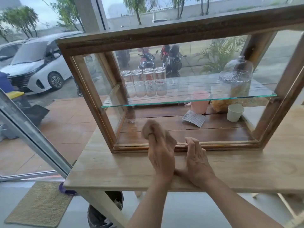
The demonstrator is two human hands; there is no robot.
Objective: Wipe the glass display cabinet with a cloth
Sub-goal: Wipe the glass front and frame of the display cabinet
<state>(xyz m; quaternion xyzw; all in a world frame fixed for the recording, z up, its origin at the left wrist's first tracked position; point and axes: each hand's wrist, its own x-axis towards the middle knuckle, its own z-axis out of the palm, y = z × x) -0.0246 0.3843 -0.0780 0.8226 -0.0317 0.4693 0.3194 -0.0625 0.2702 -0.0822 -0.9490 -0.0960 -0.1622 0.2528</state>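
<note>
The glass display cabinet (148, 35) has a dark wooden frame and stands on a light wooden table (115, 170). My left hand (162, 159) is shut on a crumpled tan cloth (158, 130), which sits at the cabinet's lower front, just above the bottom rail and left of centre. A ring shows on one finger. My right hand (196, 160) rests beside it, fingertips bent on the bottom front rail, holding nothing. My two hands touch at the wrists.
Inside, a glass shelf (181, 100) carries several upturned drinking glasses (144, 83) and a domed glass jar (236, 79). On the cabinet floor are a pink mug (199, 102), a white paper cup (234, 112) and a paper card (194, 118). A woven mat (39, 204) lies on the floor at left.
</note>
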